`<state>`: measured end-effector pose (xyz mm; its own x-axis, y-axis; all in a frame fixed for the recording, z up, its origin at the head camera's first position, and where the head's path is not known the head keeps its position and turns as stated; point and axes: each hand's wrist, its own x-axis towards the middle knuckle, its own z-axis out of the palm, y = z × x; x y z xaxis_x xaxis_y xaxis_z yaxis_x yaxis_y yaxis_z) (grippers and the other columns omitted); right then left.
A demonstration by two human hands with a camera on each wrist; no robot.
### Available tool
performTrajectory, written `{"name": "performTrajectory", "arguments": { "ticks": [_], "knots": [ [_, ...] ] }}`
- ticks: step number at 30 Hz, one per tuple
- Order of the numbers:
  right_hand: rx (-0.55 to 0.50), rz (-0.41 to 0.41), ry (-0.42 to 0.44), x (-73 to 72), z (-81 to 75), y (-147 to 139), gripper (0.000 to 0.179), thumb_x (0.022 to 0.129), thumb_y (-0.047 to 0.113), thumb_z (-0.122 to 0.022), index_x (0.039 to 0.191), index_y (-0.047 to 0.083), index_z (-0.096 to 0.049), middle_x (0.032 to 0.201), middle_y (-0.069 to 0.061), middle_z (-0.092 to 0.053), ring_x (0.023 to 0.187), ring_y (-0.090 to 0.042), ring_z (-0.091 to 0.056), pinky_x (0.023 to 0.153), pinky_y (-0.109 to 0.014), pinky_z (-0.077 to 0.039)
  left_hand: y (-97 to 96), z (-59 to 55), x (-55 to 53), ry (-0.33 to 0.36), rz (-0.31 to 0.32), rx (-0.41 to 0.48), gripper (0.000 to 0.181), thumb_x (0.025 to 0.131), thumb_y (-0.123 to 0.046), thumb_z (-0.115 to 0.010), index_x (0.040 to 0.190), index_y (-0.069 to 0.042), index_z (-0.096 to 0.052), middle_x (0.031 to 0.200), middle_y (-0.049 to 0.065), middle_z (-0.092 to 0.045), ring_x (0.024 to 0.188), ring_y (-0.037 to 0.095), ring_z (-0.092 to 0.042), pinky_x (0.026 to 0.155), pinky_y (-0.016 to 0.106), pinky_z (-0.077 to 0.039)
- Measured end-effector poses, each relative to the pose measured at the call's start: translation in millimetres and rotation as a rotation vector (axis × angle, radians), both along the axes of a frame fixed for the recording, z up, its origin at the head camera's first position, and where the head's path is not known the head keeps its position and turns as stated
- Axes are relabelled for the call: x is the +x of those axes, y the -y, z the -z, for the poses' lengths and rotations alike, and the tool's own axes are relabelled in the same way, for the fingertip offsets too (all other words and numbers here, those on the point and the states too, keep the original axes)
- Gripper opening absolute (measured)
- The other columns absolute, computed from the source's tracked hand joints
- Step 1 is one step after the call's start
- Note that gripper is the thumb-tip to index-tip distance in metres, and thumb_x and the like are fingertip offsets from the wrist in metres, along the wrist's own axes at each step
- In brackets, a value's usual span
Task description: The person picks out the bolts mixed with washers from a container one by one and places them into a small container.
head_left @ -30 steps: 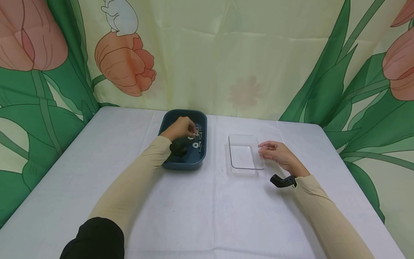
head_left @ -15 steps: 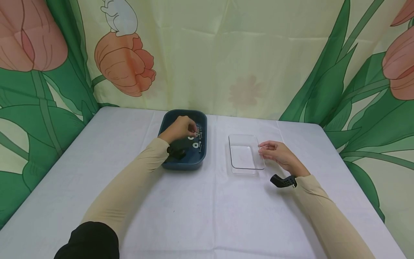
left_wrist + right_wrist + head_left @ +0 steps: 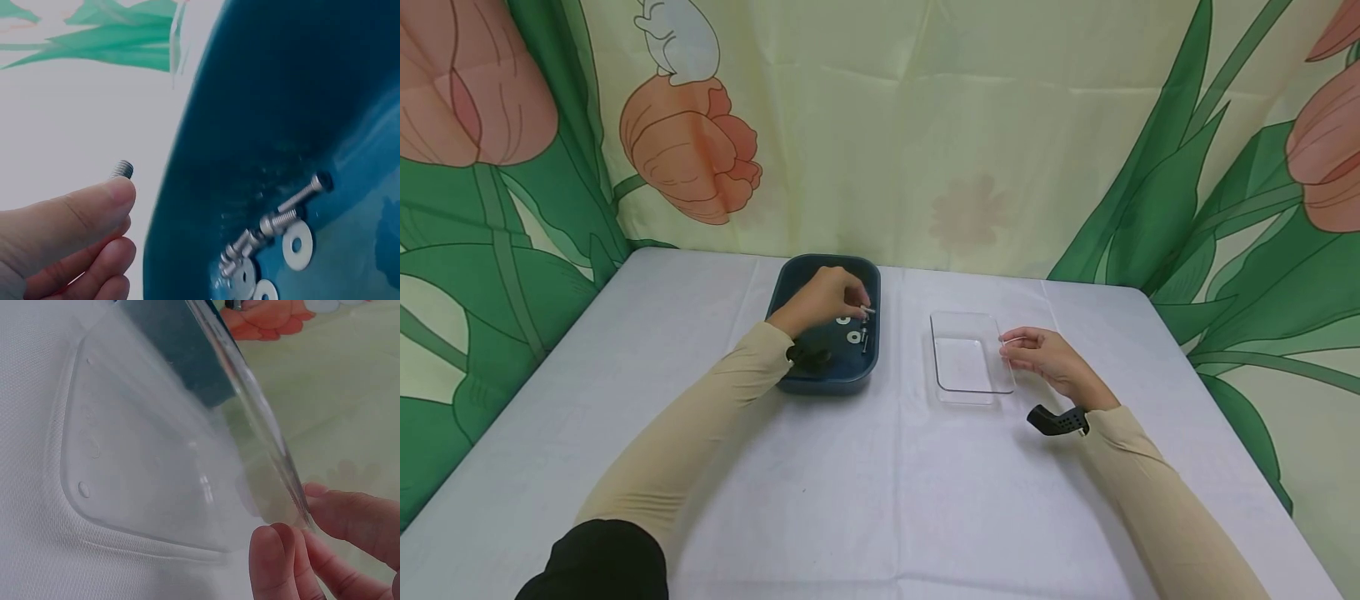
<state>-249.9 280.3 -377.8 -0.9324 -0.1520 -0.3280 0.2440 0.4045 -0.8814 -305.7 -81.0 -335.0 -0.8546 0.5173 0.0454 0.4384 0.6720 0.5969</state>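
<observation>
From my end, I judge the work in hand only part done: one screw is up, pinched between the left hand's thumb and fingers above the blue tray's 3 o'clock rim. Left in that tray, toward 3 and 4 o'clock, I see more bolts and washers. At 3 o'clock from it on the counter, the right hand grips the clear box's 3 o'clock edge. Since the earlier frame, the left fingers have shifted toward 3 o'clock; box and right hand match.
</observation>
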Motion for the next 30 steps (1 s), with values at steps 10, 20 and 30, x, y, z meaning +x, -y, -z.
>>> {"name": "performTrajectory", "arguments": {
  "ticks": [10,20,30],
  "knots": [
    [0.003,-0.007,0.003,0.9,0.2,-0.6,0.056,0.089,0.021,-0.065,0.131,-0.007,-0.041,0.089,0.012,-0.06,0.083,-0.003,-0.06,0.078,-0.015,-0.051,-11.7,-4.8,7.8,-0.018,0.034,0.053,0.012,0.078,-0.008,-0.075,0.09,-0.005,-0.073,0.087,0.008,-0.072,0.075,0.015,-0.065,0.07,0.026,-0.055],
    [0.006,0.0,0.007,0.8,-0.9,0.6,0.052,0.09,0.018,-0.063,0.131,-0.007,-0.041,0.087,0.013,-0.06,0.081,-0.002,-0.06,0.077,-0.015,-0.051,-20.6,-6.1,11.1,-0.027,0.045,0.083,0.012,0.077,-0.007,-0.075,0.089,-0.005,-0.073,0.087,0.008,-0.072,0.075,0.015,-0.065,0.072,0.026,-0.055],
    [0.019,0.001,0.002,0.6,-0.9,1.0,0.053,0.09,0.019,-0.063,0.131,-0.006,-0.041,0.089,0.013,-0.06,0.082,-0.003,-0.06,0.077,-0.015,-0.051,-32.5,-9.0,15.0,0.018,0.044,0.103,0.012,0.078,-0.008,-0.075,0.09,-0.006,-0.072,0.09,0.007,-0.071,0.078,0.016,-0.063,0.074,0.024,-0.055]
  ]
}}
